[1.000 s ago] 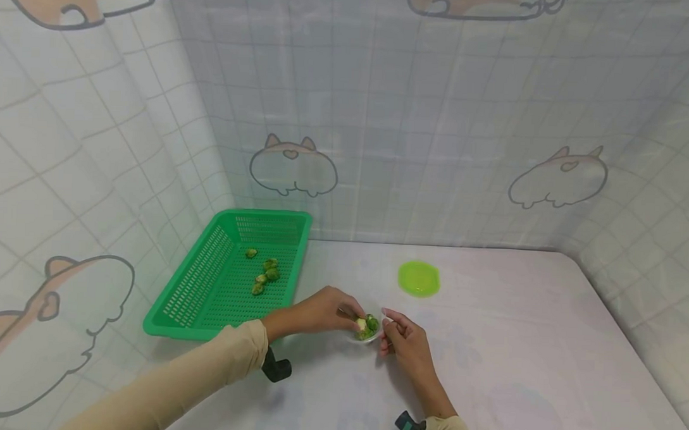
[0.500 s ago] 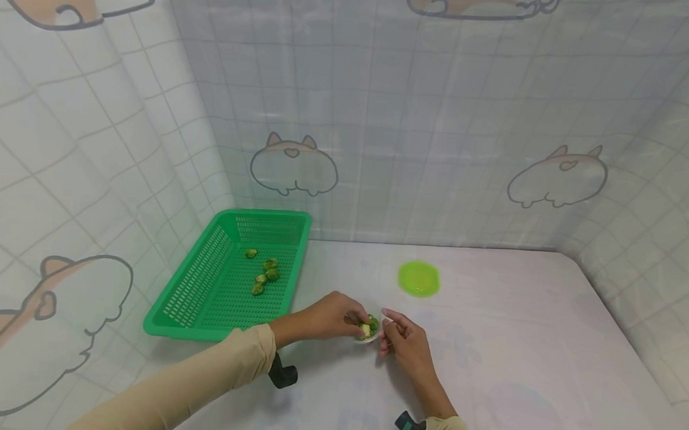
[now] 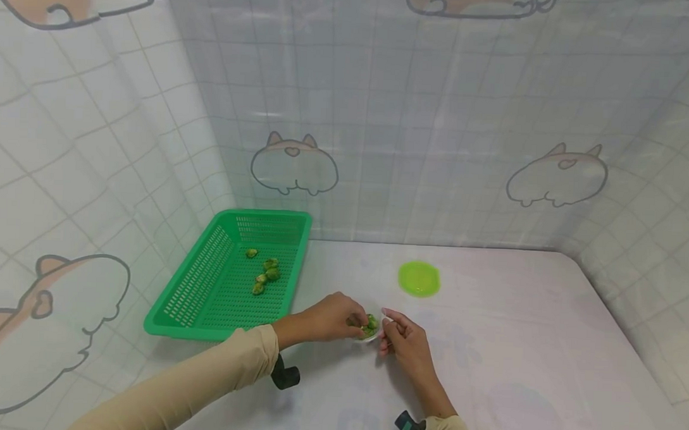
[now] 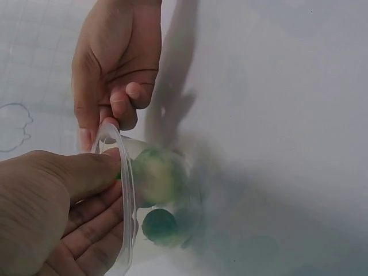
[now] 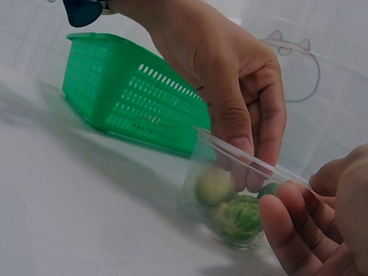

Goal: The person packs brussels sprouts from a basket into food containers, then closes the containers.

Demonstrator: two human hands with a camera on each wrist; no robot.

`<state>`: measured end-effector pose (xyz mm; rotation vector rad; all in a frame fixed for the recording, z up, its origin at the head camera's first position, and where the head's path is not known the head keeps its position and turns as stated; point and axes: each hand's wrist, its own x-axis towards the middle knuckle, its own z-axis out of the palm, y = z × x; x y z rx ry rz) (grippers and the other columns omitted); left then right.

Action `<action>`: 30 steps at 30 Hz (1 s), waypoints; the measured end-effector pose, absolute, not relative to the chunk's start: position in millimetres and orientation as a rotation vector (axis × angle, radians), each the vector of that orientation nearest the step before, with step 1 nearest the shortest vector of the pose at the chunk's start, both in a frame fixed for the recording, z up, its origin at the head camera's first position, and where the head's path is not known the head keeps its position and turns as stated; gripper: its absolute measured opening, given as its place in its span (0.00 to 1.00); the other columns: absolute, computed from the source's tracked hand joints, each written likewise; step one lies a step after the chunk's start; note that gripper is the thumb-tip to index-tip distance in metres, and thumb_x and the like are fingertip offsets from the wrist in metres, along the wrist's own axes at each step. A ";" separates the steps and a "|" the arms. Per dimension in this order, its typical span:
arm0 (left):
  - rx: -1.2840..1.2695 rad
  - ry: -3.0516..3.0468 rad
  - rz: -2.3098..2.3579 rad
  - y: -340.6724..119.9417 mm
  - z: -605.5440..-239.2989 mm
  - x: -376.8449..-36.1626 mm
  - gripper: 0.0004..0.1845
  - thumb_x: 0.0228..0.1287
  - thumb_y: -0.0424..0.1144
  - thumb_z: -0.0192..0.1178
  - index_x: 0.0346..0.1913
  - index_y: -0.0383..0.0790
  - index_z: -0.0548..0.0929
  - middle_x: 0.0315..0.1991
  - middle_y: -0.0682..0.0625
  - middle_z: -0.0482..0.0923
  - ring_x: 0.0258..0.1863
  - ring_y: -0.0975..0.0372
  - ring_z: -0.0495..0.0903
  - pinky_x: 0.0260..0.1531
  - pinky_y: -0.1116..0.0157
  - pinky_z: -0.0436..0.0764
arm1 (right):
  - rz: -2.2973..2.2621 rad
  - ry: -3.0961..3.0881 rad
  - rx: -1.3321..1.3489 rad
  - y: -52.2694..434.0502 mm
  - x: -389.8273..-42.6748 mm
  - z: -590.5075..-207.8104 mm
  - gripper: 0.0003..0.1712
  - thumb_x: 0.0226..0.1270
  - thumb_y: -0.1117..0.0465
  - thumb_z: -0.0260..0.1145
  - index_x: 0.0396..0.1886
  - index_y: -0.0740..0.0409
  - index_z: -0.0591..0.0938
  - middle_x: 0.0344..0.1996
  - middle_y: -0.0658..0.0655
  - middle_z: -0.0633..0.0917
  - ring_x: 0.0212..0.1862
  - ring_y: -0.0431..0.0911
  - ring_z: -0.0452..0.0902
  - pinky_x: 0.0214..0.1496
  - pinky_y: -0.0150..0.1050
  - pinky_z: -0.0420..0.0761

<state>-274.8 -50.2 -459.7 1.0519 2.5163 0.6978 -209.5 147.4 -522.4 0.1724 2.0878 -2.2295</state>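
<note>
A small clear plastic cup (image 5: 201, 154) holds several Brussels sprouts (image 5: 241, 219), seen through its wall. My right hand (image 3: 408, 344) pinches the cup's rim from the right side, thumb above and fingers below. From the left, my left hand (image 3: 335, 317) reaches into the mouth of the cup with its fingertips down among the sprouts. A bit of green shows by its thumb in the left wrist view, just inside the rim (image 4: 127, 195). Whether the fingers still hold a sprout or only touch one is hidden.
On the left stands a green perforated basket (image 3: 221, 328) with several loose Brussels sprouts (image 3: 271, 274) on its floor. A lime-green lid (image 3: 419, 279) lies on the white table (image 3: 506, 322) beyond the right hand. Patterned sheets (image 3: 382, 115) hang around the table.
My left hand has moved slightly right and down, carrying a sprout into the cup. The sprout's pale side, visible earlier at the fingertips, no longer shows. The right hand stays put.
</note>
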 end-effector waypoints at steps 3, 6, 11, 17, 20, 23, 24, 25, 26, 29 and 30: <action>1.065 2.500 0.738 -52.3 -460.5 -275.6 0.10 0.61 0.40 0.73 0.43 0.41 0.90 0.41 0.54 0.89 0.37 0.74 0.84 0.38 0.76 0.82 | -2.222 2.094 0.164 146.9 -209.3 -520.2 0.20 0.76 0.66 0.61 0.64 0.68 0.78 0.32 0.72 0.83 0.23 0.44 0.80 0.29 0.37 0.87; 1.070 2.469 0.785 -55.1 -459.4 -276.1 0.10 0.61 0.39 0.73 0.43 0.41 0.90 0.41 0.53 0.89 0.37 0.74 0.85 0.39 0.76 0.82 | -2.225 2.101 0.177 146.7 -211.6 -527.4 0.21 0.76 0.64 0.62 0.65 0.66 0.78 0.32 0.70 0.84 0.23 0.44 0.80 0.28 0.37 0.86; 1.078 2.425 0.858 -59.6 -459.2 -277.8 0.09 0.61 0.38 0.73 0.44 0.40 0.90 0.41 0.54 0.89 0.38 0.73 0.85 0.40 0.75 0.82 | -2.223 2.112 0.196 146.8 -213.9 -535.8 0.21 0.76 0.62 0.63 0.65 0.63 0.79 0.31 0.66 0.84 0.23 0.43 0.80 0.28 0.37 0.86; 1.117 2.419 0.903 -64.5 -461.1 -280.4 0.10 0.63 0.39 0.72 0.45 0.39 0.90 0.42 0.52 0.89 0.39 0.73 0.85 0.42 0.74 0.83 | -2.192 2.137 0.187 146.4 -211.1 -528.3 0.21 0.76 0.66 0.61 0.65 0.68 0.77 0.31 0.70 0.84 0.24 0.45 0.80 0.29 0.38 0.87; 1.121 2.427 0.925 -67.8 -460.9 -281.1 0.10 0.64 0.39 0.71 0.46 0.39 0.90 0.43 0.51 0.89 0.40 0.73 0.85 0.43 0.73 0.83 | -2.195 2.141 0.185 146.4 -210.7 -528.9 0.21 0.76 0.65 0.61 0.65 0.67 0.77 0.31 0.68 0.84 0.24 0.44 0.81 0.30 0.38 0.87; 1.086 2.435 0.953 -71.9 -459.0 -281.2 0.11 0.66 0.40 0.69 0.48 0.39 0.89 0.44 0.51 0.89 0.42 0.72 0.85 0.45 0.72 0.83 | -2.200 2.146 0.186 146.8 -211.6 -534.2 0.21 0.76 0.62 0.62 0.65 0.64 0.78 0.31 0.65 0.85 0.25 0.44 0.81 0.31 0.38 0.87; 1.076 2.440 0.960 -73.2 -457.8 -281.1 0.12 0.67 0.41 0.69 0.48 0.40 0.89 0.45 0.51 0.89 0.43 0.71 0.85 0.46 0.71 0.83 | -2.199 2.150 0.185 147.0 -211.9 -535.8 0.21 0.76 0.61 0.63 0.65 0.63 0.79 0.30 0.64 0.85 0.25 0.44 0.81 0.31 0.38 0.87; 1.067 2.443 0.971 -74.4 -457.1 -281.6 0.12 0.67 0.42 0.68 0.49 0.40 0.89 0.45 0.51 0.88 0.44 0.70 0.85 0.47 0.71 0.83 | -2.199 2.152 0.186 147.1 -212.3 -537.1 0.21 0.76 0.60 0.63 0.65 0.61 0.79 0.30 0.63 0.85 0.25 0.44 0.81 0.31 0.38 0.87; 1.057 2.444 0.978 -75.4 -455.8 -281.8 0.13 0.68 0.42 0.68 0.49 0.40 0.89 0.46 0.51 0.88 0.45 0.69 0.85 0.48 0.70 0.83 | -2.199 2.153 0.188 147.1 -212.5 -537.8 0.21 0.76 0.60 0.63 0.64 0.61 0.80 0.30 0.62 0.85 0.25 0.45 0.81 0.31 0.38 0.87; 1.036 2.450 1.004 -78.3 -452.6 -282.9 0.12 0.68 0.43 0.67 0.50 0.41 0.88 0.47 0.50 0.88 0.47 0.67 0.85 0.50 0.69 0.83 | -2.200 2.156 0.184 147.3 -212.7 -538.5 0.21 0.75 0.59 0.64 0.64 0.60 0.80 0.30 0.62 0.84 0.25 0.45 0.81 0.31 0.38 0.87; 1.033 2.451 1.018 -79.2 -451.5 -283.1 0.12 0.68 0.42 0.67 0.50 0.42 0.88 0.47 0.50 0.88 0.48 0.66 0.85 0.50 0.68 0.83 | -2.202 2.154 0.184 147.4 -212.6 -538.2 0.21 0.75 0.59 0.64 0.64 0.60 0.80 0.30 0.63 0.84 0.25 0.45 0.81 0.31 0.38 0.87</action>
